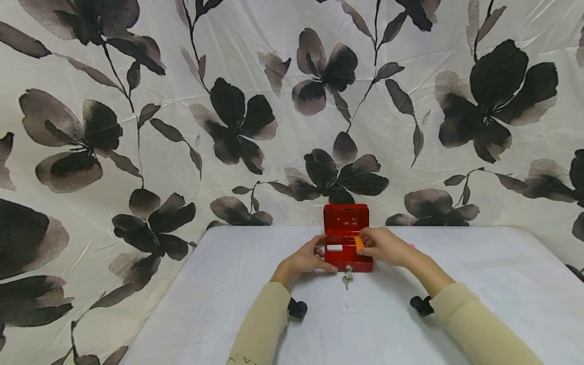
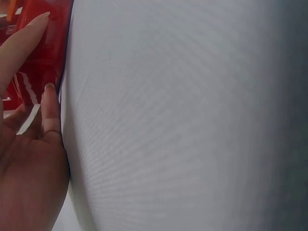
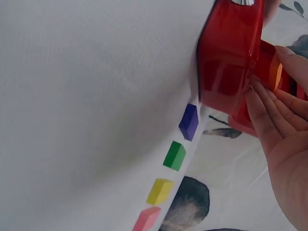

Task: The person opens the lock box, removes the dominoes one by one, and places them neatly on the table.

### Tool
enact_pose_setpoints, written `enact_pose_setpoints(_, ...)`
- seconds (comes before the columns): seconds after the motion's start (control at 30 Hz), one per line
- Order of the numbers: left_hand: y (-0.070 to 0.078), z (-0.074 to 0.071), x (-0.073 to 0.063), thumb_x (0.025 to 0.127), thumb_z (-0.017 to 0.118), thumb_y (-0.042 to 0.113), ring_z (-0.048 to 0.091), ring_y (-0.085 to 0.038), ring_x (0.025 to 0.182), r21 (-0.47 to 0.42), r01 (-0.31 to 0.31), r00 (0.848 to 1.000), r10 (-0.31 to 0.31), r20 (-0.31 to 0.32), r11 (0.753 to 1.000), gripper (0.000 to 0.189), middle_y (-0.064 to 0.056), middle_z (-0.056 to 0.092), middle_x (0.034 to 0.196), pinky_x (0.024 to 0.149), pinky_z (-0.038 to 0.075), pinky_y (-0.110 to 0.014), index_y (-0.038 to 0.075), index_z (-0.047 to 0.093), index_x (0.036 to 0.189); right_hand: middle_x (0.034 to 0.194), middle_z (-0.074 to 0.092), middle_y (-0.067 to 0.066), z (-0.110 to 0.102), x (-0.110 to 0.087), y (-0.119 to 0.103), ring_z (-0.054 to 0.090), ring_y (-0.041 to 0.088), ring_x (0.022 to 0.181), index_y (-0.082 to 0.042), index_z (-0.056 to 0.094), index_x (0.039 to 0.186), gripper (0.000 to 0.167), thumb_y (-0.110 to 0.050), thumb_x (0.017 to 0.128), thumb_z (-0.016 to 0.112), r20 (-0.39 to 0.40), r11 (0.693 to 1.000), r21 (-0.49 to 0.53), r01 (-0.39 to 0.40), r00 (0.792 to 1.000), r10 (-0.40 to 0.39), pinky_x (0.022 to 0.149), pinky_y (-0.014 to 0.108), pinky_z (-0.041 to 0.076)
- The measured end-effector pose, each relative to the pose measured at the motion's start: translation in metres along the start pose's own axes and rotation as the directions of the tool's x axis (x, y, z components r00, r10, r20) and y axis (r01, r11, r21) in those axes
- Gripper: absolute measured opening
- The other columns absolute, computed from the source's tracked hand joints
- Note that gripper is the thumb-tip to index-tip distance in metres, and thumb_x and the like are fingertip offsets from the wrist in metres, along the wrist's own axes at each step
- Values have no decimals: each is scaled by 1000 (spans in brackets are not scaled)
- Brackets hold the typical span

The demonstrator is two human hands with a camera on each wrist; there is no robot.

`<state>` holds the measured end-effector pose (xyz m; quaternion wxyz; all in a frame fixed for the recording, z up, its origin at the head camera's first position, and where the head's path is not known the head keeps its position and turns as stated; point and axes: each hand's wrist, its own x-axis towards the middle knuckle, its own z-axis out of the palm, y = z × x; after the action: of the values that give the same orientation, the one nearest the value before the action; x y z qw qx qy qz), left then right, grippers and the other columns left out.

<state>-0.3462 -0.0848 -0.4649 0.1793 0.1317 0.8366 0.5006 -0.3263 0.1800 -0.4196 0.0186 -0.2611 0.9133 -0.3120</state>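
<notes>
A small red cash box (image 1: 349, 267) stands at the far side of the table with its lid (image 1: 345, 219) raised. Keys (image 1: 347, 280) hang at the lock on its front. My left hand (image 1: 304, 257) holds the box at its left side, thumb on the front wall and fingers along the side. With thumb and fingertips my right hand (image 1: 385, 246) pinches an orange block (image 3: 275, 72) over the box's right part, overlapping the opening in the head view. Inside on the left lies a white rectangular piece (image 1: 334, 248).
To the right of the box, blocks line the table's far edge: purple (image 3: 188, 122), green (image 3: 174, 156), yellow (image 3: 160, 191) and pink (image 3: 147, 219). In the head view my right hand mostly hides them. A floral cloth (image 1: 319, 126) hangs behind the white table (image 1: 356, 329).
</notes>
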Motion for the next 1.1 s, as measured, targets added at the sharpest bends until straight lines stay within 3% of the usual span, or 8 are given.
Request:
enact_pose_setpoints(0.5, -3, -1, 0, 73, 94, 23, 54, -24, 110, -8, 2, 1000, -2, -9, 1000, 96, -2, 60, 121, 97, 53, -43, 23, 41, 154, 99, 71, 6, -20, -22, 7, 68, 20, 91, 8, 63, 117, 34, -10, 92, 77, -22, 1000, -1, -21, 1000, 21, 83, 39, 60)
enact_pose_setpoints(0.77, -4, 0, 2, 74, 93, 17, 53, -24, 111, -69, 3, 1000, -4, -7, 998, 93, -3, 60, 121, 96, 53, -43, 19, 43, 152, 98, 71, 7, -31, -37, 20, 67, 20, 90, 10, 62, 115, 36, -10, 90, 78, -56, 999, -41, -5, 998, 2, 83, 40, 60)
enact_pose_setpoints(1.1, -3, 1, 1, 72, 94, 22, 54, -23, 111, -37, 0, 1000, -1, -11, 999, 97, -2, 59, 123, 95, 55, -41, 22, 41, 153, 100, 70, 11, -46, -59, 38, 67, 25, 92, 12, 62, 116, 38, -11, 90, 79, -91, 998, -47, -51, 995, 47, 78, 39, 60)
